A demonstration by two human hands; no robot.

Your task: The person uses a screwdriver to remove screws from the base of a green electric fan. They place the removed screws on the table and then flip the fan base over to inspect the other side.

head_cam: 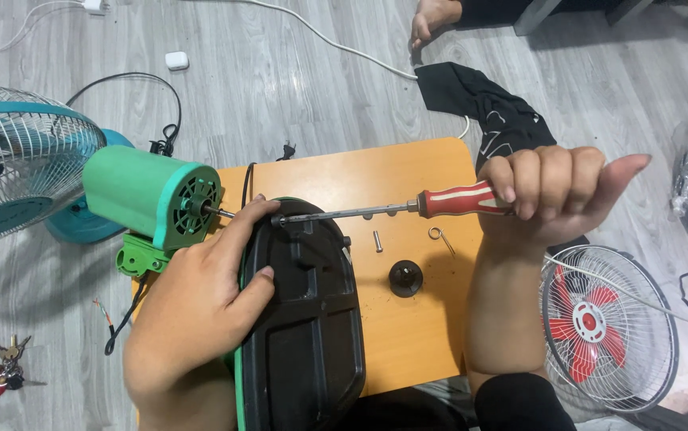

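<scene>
The right hand (555, 195) has its fingers (531, 179) curled tight round the red, cream-striped handle of a screwdriver (408, 207), the thumb sticking out to the right, free of the handle. From that fist the tool's long axis runs nearly level toward the person's left, the steel shaft dipping a little as it goes, and its tip meets the top edge of the black fan base (304, 319), at a small fitting there (whether it sits in a screw head is too small to tell).

The left hand (200, 303) is the nearer one to that point: its palm lies on the base's left flank, fingers pressed together and wrapped over the green-edged rim, the forefinger reaching up just beside the screwdriver tip. So the tip lies between the two hands, hard against the left fingers and well away from the right fist.

Just beyond the left fingers, a green motor housing (152, 199) lies on its side, its vented face and short shaft pointing toward the tip. The base rests on an orange table (408, 351), where a small pin (377, 241), a wire clip (440, 237) and a black round knob (405, 278) lie below the shaft, apart from it. A teal fan (8, 172) stands on the floor to the left, and a grille with red blades (603, 327) lies to the right.
</scene>
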